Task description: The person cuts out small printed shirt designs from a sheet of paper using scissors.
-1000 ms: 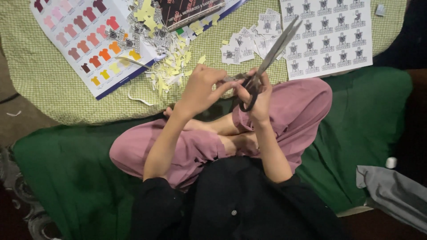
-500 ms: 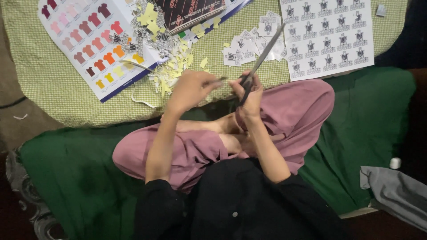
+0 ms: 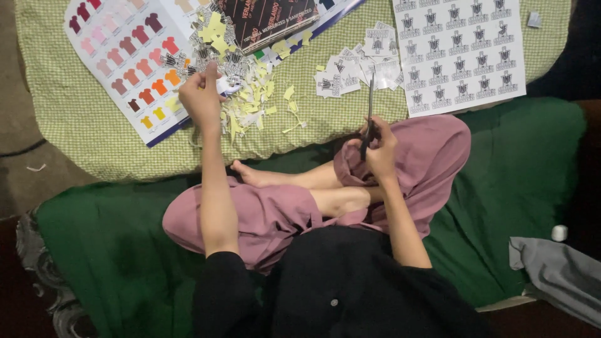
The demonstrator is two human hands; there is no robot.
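Observation:
I sit cross-legged on a green cloth. My right hand grips the handles of a pair of long scissors, blades closed and pointing away from me toward a pile of cut-out stickers. My left hand is stretched out to the left over a heap of yellow paper scraps, fingers pinched on a small white cut piece. A sheet of printed stickers lies to the right of the scissors.
A colour chart with small shirt pictures lies on the green checked cloth at the left. A dark booklet sits at the top. A grey cloth and a small white spool lie at the right.
My left hand has left the scissors in my lap and reached out left to the scrap heap. The scissors now point straight away, held by the right hand alone.

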